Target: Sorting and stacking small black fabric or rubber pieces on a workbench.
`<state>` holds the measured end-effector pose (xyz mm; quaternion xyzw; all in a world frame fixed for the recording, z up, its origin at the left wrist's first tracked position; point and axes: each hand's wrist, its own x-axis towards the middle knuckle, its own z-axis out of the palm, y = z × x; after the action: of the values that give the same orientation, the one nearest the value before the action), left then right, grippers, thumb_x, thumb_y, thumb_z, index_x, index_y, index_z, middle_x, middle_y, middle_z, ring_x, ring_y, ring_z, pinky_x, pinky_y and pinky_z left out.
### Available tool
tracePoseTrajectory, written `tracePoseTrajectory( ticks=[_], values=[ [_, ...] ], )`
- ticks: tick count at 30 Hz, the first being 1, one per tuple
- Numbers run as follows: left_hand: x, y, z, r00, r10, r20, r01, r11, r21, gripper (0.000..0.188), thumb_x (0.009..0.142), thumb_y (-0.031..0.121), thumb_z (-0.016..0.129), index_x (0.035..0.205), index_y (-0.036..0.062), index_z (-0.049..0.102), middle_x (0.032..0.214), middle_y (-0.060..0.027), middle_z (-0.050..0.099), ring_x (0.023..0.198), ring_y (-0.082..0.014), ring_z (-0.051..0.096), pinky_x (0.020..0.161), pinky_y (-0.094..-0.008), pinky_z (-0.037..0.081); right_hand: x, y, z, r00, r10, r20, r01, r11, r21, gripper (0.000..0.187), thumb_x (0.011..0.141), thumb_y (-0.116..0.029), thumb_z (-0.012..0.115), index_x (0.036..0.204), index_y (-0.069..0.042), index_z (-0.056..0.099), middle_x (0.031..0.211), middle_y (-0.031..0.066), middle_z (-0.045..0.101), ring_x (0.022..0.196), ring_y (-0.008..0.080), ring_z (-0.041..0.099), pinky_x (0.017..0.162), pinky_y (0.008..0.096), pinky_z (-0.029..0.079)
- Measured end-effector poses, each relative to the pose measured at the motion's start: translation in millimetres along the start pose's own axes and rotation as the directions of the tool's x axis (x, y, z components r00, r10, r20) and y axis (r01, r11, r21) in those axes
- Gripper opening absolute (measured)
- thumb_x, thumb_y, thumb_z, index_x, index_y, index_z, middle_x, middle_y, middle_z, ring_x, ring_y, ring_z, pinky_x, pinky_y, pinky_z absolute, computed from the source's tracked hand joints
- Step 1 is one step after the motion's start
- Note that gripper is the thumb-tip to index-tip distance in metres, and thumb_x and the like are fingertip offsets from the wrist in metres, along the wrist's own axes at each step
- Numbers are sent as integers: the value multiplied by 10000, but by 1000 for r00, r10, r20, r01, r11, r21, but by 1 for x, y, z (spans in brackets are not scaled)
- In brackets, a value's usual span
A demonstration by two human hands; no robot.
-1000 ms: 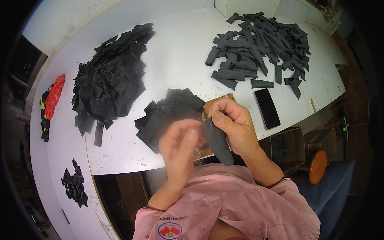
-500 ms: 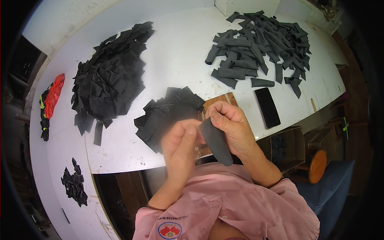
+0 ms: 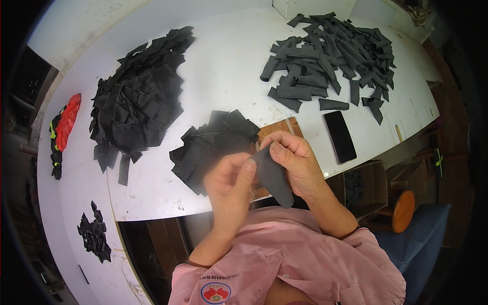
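A dark grey fabric piece (image 3: 275, 182), narrow and rounded at its lower end, hangs between my hands near the table's front edge. My right hand (image 3: 294, 160) pinches its top edge between thumb and forefinger. On its upper left corner my left hand (image 3: 231, 175) has closed, thumb pressed toward the curled fingers. Just beyond my left hand lies a fanned stack of flat black fabric pieces (image 3: 211, 145). Behind my right hand a brown wooden board (image 3: 281, 128) is partly covered by the hands.
A large heap of black fabric pieces (image 3: 137, 96) spreads at the left; many rolled grey fabric tubes (image 3: 325, 61) lie far right. A black phone (image 3: 340, 137) rests right of my hands. Further left are a red plastic bag (image 3: 68, 122) and small black scraps (image 3: 95, 234). A round stool (image 3: 403, 211) stands at right.
The thumb of my left hand has come over onto the upper left edge of the fabric piece. The piece has shifted slightly left and up.
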<state>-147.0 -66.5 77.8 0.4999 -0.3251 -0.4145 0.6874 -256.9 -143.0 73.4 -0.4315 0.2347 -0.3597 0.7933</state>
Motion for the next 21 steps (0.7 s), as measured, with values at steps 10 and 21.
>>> tracePoseTrajectory(
  ticks=[10,21],
  values=[
    [0,1,-5,999,-51,-21,47,987,-152,140,827,79,511,894,-40,544,788,-51,579,668,-79,517,609,-191,409,-5,6,-8,998,-64,24,67,988,-139,150,804,-121,560,883,7,559,762,-5,568,693,30,506,627,170,410],
    [-7,-2,9,996,59,-64,-61,997,-39,161,762,9,601,907,-27,541,800,-42,578,678,-58,509,639,-161,408,-9,11,-8,992,-90,-92,95,994,57,134,814,-111,552,900,-9,546,795,-3,556,718,29,484,644,170,402]
  ],
)
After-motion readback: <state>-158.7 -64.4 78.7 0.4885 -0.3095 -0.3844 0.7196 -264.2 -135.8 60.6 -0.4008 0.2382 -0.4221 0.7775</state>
